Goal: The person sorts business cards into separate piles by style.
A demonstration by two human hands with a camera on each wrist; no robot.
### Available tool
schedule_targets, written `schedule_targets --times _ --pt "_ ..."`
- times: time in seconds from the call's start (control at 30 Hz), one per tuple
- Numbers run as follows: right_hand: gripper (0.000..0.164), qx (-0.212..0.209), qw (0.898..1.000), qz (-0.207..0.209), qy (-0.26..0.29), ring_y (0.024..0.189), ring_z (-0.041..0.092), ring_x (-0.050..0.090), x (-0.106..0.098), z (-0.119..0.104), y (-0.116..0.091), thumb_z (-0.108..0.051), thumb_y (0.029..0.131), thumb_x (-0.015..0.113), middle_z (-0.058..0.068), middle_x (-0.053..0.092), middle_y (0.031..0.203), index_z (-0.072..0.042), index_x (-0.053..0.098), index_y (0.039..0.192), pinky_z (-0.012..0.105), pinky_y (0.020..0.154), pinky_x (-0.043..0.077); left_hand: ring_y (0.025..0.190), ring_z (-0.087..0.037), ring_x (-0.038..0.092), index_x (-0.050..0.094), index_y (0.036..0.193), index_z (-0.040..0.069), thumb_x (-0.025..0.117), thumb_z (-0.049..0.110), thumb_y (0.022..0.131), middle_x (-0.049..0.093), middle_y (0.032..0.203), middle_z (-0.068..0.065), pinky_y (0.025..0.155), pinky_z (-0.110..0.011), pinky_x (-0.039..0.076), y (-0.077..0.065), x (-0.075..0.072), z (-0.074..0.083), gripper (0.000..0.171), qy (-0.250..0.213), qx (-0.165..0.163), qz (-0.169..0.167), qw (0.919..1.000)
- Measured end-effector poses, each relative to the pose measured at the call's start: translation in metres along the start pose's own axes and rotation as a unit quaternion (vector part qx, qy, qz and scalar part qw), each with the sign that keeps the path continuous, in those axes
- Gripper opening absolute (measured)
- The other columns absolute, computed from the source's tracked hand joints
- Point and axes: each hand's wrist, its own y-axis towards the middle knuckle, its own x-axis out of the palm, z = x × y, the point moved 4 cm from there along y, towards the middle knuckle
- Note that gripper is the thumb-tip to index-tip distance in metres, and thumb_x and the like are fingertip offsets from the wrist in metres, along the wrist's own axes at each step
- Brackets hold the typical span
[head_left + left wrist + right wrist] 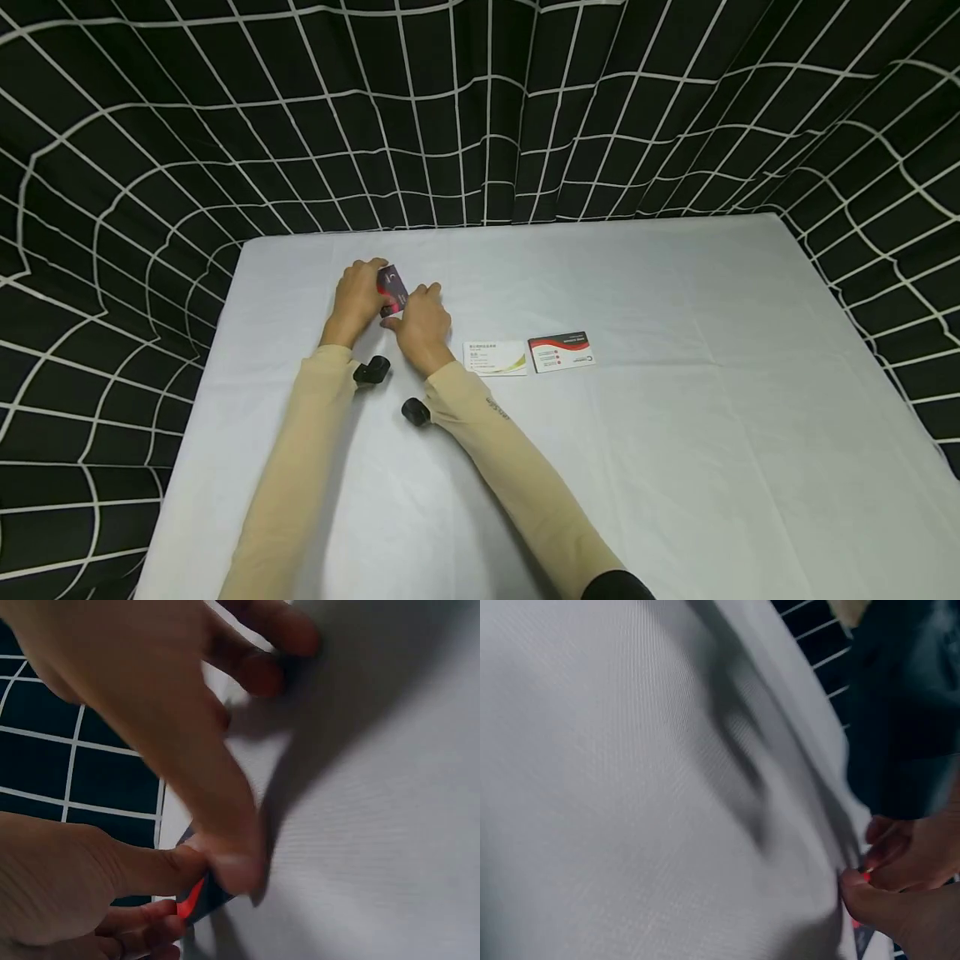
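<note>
A dark business card (393, 286) with a red and pink swoosh is between both hands near the far left of the table. My left hand (356, 298) grips it from the left, fingers at its far end and thumb at the near part. From the right, my right hand (424, 325) pinches its near right side. The left wrist view shows the card's red band (190, 900) beside the thumbs, much of the card hidden by the hands. Only a slip of it shows in the right wrist view, beneath the right thumb (862, 896).
A white business card (495, 357) with a green-yellow curve lies right of my right forearm. Beside it is a red, black and white card (561, 352). White cloth covers the table (675, 433); a black curtain with a white grid (480, 117) hangs behind and along the sides.
</note>
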Motion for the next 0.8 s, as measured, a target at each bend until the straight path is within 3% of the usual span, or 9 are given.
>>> schedule_targets --times 0.17,0.27,0.43,0.53,0.63,0.73,0.8 --pt "0.071 0.012 1.000 -0.022 -0.011 0.087 0.021 0.066 0.001 -0.004 0.008 -0.053 0.073 0.080 0.010 0.053 0.109 0.000 0.059 0.117 0.035 0.070 0.055 0.112 -0.046 0.047 0.053 0.133 -0.006 0.086 0.009 0.070 0.052 0.118 -0.033 0.095 -0.053 0.039 -0.003 -0.009 -0.005 0.073 -0.003 -0.006 0.017 0.9998" --pt "0.061 0.010 0.999 -0.035 0.006 0.088 0.024 0.067 0.001 -0.002 0.008 -0.047 0.075 0.082 0.011 0.054 0.107 0.000 0.064 0.110 0.037 0.071 0.054 0.110 -0.044 0.046 0.057 0.128 -0.006 0.086 0.006 0.070 0.053 0.114 -0.031 0.095 -0.052 0.037 -0.007 -0.011 -0.009 0.065 -0.011 -0.006 0.027 0.9996" --pt "0.052 0.003 0.996 -0.031 0.082 0.088 0.030 0.067 -0.001 0.006 0.008 -0.036 0.077 0.084 0.013 0.058 0.104 0.001 0.062 0.106 0.040 0.072 0.053 0.097 -0.038 0.054 0.057 0.115 -0.009 0.077 -0.005 0.078 0.061 0.107 -0.029 0.088 -0.047 0.042 -0.015 -0.012 -0.004 0.042 -0.104 0.013 0.039 0.9937" --pt "0.051 0.012 0.989 -0.023 0.142 0.086 0.028 0.066 -0.004 0.016 0.007 -0.034 0.080 0.081 0.012 0.065 0.101 -0.002 0.058 0.112 0.039 0.070 0.052 0.087 -0.031 0.058 0.057 0.110 -0.007 0.071 -0.007 0.084 0.066 0.101 -0.026 0.076 -0.039 0.045 -0.021 -0.014 0.005 0.029 -0.163 0.022 0.038 0.9856" --pt "0.039 0.018 0.978 -0.032 0.207 0.074 0.020 0.061 -0.009 0.027 0.005 -0.034 0.084 0.077 0.009 0.070 0.090 -0.003 0.065 0.104 0.032 0.062 0.046 0.082 -0.025 0.061 0.057 0.107 -0.007 0.069 -0.007 0.086 0.067 0.100 -0.025 0.069 -0.027 0.046 -0.026 -0.014 0.011 0.025 -0.218 0.023 0.044 0.9746" --pt "0.030 0.006 0.962 -0.040 0.272 0.067 0.015 0.056 -0.020 0.038 -0.001 -0.029 0.087 0.075 0.009 0.070 0.084 -0.002 0.070 0.096 0.025 0.058 0.041 0.078 -0.014 0.063 0.055 0.104 -0.009 0.069 -0.009 0.085 0.067 0.101 -0.025 0.064 -0.018 0.046 -0.032 -0.012 0.016 0.024 -0.296 0.004 0.044 0.9541" --pt "0.027 -0.003 0.943 -0.049 0.329 0.068 0.015 0.062 -0.028 0.047 -0.007 -0.022 0.088 0.075 0.012 0.071 0.085 0.002 0.069 0.098 0.021 0.060 0.046 0.074 -0.008 0.063 0.053 0.105 -0.009 0.069 -0.010 0.084 0.066 0.101 -0.025 0.061 -0.017 0.048 -0.038 -0.011 0.022 0.026 -0.338 -0.005 0.036 0.9403"
